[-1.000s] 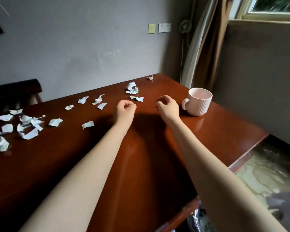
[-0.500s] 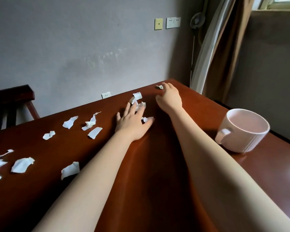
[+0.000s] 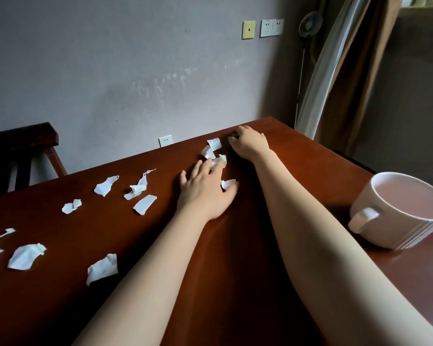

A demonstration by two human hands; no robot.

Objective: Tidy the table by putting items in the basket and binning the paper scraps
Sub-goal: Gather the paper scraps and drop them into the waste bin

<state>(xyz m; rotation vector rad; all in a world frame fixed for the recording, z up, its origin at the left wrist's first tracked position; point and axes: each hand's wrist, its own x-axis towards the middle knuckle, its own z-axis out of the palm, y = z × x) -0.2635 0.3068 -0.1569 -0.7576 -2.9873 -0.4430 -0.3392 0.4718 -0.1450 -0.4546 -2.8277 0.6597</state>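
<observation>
White torn paper scraps lie scattered over the dark red wooden table [image 3: 238,283]. My left hand [image 3: 205,193] rests flat with straight, spread fingers. Its fingertips touch one scrap [image 3: 220,159], and another scrap [image 3: 228,183] sits by the thumb. Two more scraps [image 3: 214,144] lie just beyond those fingers. Near the table's far edge, my right hand [image 3: 250,143] curls its fingers down, pinching a small scrap that is mostly hidden under them. A pink ribbed mug [image 3: 398,211] stands at the right. No basket or bin is in view.
Several more scraps [image 3: 145,204] are spread to the left, down to a larger one [image 3: 102,268] near my left forearm. A dark wooden chair [image 3: 18,151] stands behind the table's left side. A curtain [image 3: 335,71] hangs at the far right corner.
Both hands reached forward from curled fists near the middle. The left hand opened flat onto the scraps. The right hand went to the far corner scrap and closed over it.
</observation>
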